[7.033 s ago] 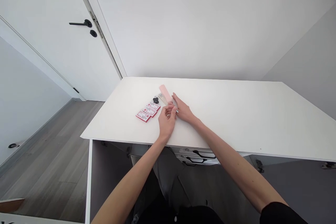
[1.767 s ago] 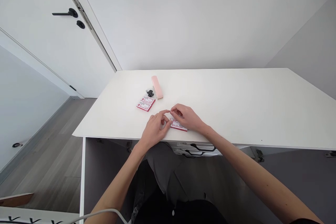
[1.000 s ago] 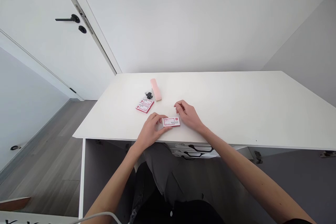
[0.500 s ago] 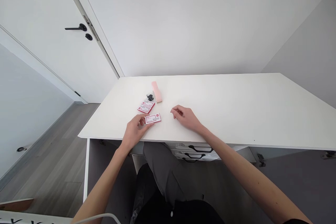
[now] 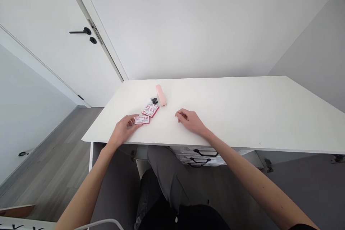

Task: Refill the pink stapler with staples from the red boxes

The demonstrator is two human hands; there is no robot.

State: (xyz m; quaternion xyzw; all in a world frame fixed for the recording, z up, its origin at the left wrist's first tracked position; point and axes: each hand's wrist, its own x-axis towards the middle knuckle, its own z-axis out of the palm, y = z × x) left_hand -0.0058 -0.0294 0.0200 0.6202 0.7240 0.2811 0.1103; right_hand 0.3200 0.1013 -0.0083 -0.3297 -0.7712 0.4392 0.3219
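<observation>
My left hand (image 5: 124, 128) grips a small white box with red edges (image 5: 141, 119) between thumb and fingers, low over the left part of the white desk (image 5: 229, 115). Two similar boxes (image 5: 150, 110) lie side by side just behind it, the held box close to their near corner. Past them are some black binder clips (image 5: 154, 100) and a pink stapler (image 5: 161, 95). Resting on the desk to the right, my right hand (image 5: 191, 120) has its fingers curled in, with nothing visible in them.
Under the desktop are drawers with black handles (image 5: 206, 153). A white wall (image 5: 202, 25) rises behind the desk. To the left stands a white door with a black handle (image 5: 81, 31). A white cable (image 5: 101, 221) crosses the lower left.
My left hand has moved left with the box, bringing it in front of the other two boxes. My right hand has stayed in place.
</observation>
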